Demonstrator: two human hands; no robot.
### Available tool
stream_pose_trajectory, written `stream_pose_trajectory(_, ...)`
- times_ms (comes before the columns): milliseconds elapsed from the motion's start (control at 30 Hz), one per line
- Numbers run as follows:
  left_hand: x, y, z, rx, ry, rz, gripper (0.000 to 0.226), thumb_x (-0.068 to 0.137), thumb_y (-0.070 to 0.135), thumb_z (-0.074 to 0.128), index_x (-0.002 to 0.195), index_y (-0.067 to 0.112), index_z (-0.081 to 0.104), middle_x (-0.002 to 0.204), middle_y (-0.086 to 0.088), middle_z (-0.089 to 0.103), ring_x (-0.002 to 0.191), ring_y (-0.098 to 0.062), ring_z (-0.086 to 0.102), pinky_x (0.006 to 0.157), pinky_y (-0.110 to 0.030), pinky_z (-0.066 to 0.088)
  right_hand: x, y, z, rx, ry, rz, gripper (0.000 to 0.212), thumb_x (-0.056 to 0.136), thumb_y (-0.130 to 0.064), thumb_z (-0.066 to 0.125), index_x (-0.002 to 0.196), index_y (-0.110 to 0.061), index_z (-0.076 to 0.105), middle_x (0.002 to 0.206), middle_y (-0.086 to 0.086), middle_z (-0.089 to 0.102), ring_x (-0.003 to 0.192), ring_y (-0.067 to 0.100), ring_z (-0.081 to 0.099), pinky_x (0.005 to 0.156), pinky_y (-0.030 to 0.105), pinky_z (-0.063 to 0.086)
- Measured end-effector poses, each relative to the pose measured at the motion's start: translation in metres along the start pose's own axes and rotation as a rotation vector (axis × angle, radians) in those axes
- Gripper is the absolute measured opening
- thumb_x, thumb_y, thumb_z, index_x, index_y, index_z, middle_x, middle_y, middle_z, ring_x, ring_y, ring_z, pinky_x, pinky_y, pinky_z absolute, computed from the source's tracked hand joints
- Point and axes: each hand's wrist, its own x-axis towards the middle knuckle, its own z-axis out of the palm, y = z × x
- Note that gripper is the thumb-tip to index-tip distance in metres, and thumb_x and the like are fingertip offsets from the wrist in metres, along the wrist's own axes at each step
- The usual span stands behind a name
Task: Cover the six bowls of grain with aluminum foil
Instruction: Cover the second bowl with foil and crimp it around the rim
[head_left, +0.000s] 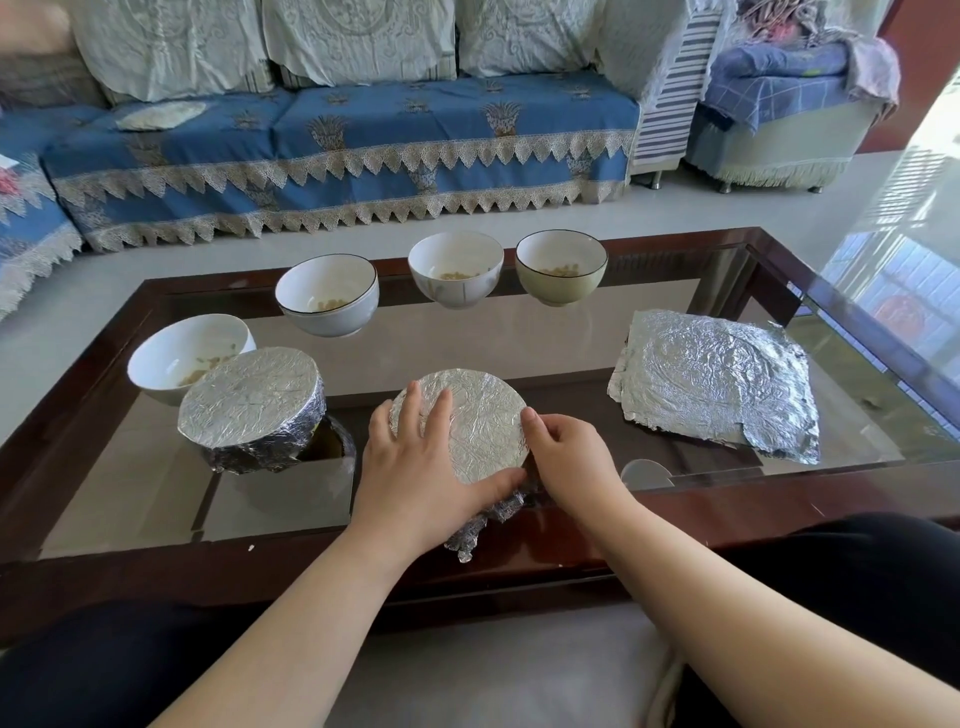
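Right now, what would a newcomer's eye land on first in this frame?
Both hands at the near table edge: the left hand lies flat on a foil-covered bowl while the right hand crimps its rim. Left of it stands a finished foil-wrapped bowl; right lies a stack of foil sheets. Four open bowls wait behind.

Silver foil (719, 382); blue patterned sofa (363, 140)

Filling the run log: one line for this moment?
covered: two bowls | open: four | left hand: flat on foil top | right hand: pinching foil rim | spare foil sheets: right
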Motion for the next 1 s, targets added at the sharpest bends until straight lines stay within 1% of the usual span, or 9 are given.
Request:
stream_pose_trajectory(167, -0.001, 0.001, 0.000, -0.006, 0.002, -0.011, 0.142, 0.043, 0.105, -0.001, 0.157, 0.021, -0.002, 0.166, -0.005, -0.006, 0.149, -0.035, -0.006, 0.122, -0.046, 0.007, -0.007, 0.001, 0.006, 0.161, 0.010, 0.074, 0.026, 0.100, -0.045, 0.045, 0.101, -0.022, 0.056, 0.082, -0.014, 0.060, 0.075, -0.002, 0.056, 0.060, 0.016, 0.037)
stream_pose_trajectory(300, 0.000, 0.001, -0.002, -0.032, -0.018, -0.020, 0.140, 0.048, 0.106, 0.006, 0.157, 0.018, -0.005, 0.166, -0.007, -0.007, 0.150, -0.033, -0.008, 0.123, -0.047, 0.005, -0.010, 0.003, 0.013, 0.081, 0.033, 0.013, 0.035, 0.102, -0.039, 0.041, 0.121, -0.013, 0.056, 0.104, 0.000, 0.065, 0.102, 0.019, 0.060, 0.076, 0.026, 0.037)
stream_pose_trajectory(433, -0.011, -0.001, -0.018, -0.091, -0.113, -0.036, 0.130, 0.055, 0.096, 0.022, 0.156, 0.023, -0.014, 0.165, -0.004, -0.014, 0.150, -0.031, -0.007, 0.121, -0.044, 0.010, -0.006, 0.005, 0.010, 0.037, 0.004, -0.003, 0.031, 0.103, -0.035, 0.039, 0.115, -0.013, 0.057, 0.094, -0.002, 0.064, 0.094, 0.019, 0.058, 0.072, 0.029, 0.036)
stream_pose_trajectory(500, -0.018, -0.004, -0.027, -0.052, -0.124, -0.043, 0.122, 0.059, 0.094, 0.013, 0.156, 0.025, -0.015, 0.166, -0.003, -0.012, 0.149, -0.030, 0.003, 0.119, -0.042, 0.015, -0.002, 0.002, 0.006, 0.000, -0.021, -0.050, 0.030, 0.103, -0.032, 0.038, 0.106, -0.011, 0.059, 0.087, -0.003, 0.062, 0.088, 0.018, 0.056, 0.069, 0.030, 0.038)
stream_pose_trajectory(600, -0.022, -0.009, -0.032, 0.162, -0.031, -0.051, 0.117, 0.061, 0.094, -0.013, 0.156, 0.025, -0.009, 0.167, -0.001, 0.000, 0.144, -0.031, 0.021, 0.113, -0.045, 0.025, 0.005, 0.002, 0.005, -0.041, -0.024, -0.148, 0.031, 0.103, -0.025, 0.039, 0.110, -0.006, 0.064, 0.104, -0.003, 0.058, 0.101, 0.009, 0.051, 0.081, 0.021, 0.035)
stream_pose_trajectory(700, -0.016, -0.014, -0.027, 0.253, 0.022, -0.004, 0.122, 0.056, 0.092, -0.017, 0.156, 0.024, -0.010, 0.166, -0.006, -0.008, 0.151, -0.035, -0.004, 0.120, -0.052, 0.008, 0.008, 0.004, 0.005, -0.053, -0.012, -0.167, 0.032, 0.104, -0.025, 0.040, 0.114, -0.009, 0.066, 0.107, -0.005, 0.051, 0.107, 0.008, 0.048, 0.081, 0.013, 0.028)
stream_pose_trajectory(800, -0.006, -0.018, -0.023, 0.205, -0.043, 0.180, 0.121, 0.055, 0.095, -0.007, 0.154, 0.028, -0.019, 0.162, -0.004, -0.026, 0.147, -0.029, -0.028, 0.118, -0.044, -0.012, 0.006, 0.005, 0.006, -0.048, -0.011, -0.164, 0.033, 0.104, -0.026, 0.039, 0.118, -0.009, 0.064, 0.104, -0.003, 0.056, 0.111, 0.013, 0.051, 0.081, 0.018, 0.031)
stream_pose_trajectory(900, -0.002, -0.021, -0.019, 0.140, -0.123, 0.240, 0.126, 0.049, 0.100, 0.000, 0.153, 0.032, -0.022, 0.163, -0.001, -0.024, 0.148, -0.022, -0.027, 0.120, -0.040, -0.011, 0.003, 0.006, 0.008, 0.054, 0.047, -0.133, 0.034, 0.102, -0.032, 0.044, 0.131, -0.018, 0.055, 0.103, -0.010, 0.063, 0.104, 0.010, 0.058, 0.082, 0.019, 0.038)
stream_pose_trajectory(1000, -0.002, -0.021, -0.015, 0.124, -0.131, 0.226, 0.133, 0.044, 0.104, 0.006, 0.152, 0.032, -0.024, 0.163, -0.002, -0.025, 0.148, -0.022, -0.027, 0.121, -0.041, -0.009, -0.008, 0.009, 0.014, 0.240, 0.107, -0.062, 0.027, 0.102, -0.036, 0.043, 0.120, -0.019, 0.054, 0.094, -0.016, 0.060, 0.087, -0.004, 0.057, 0.072, 0.012, 0.039)
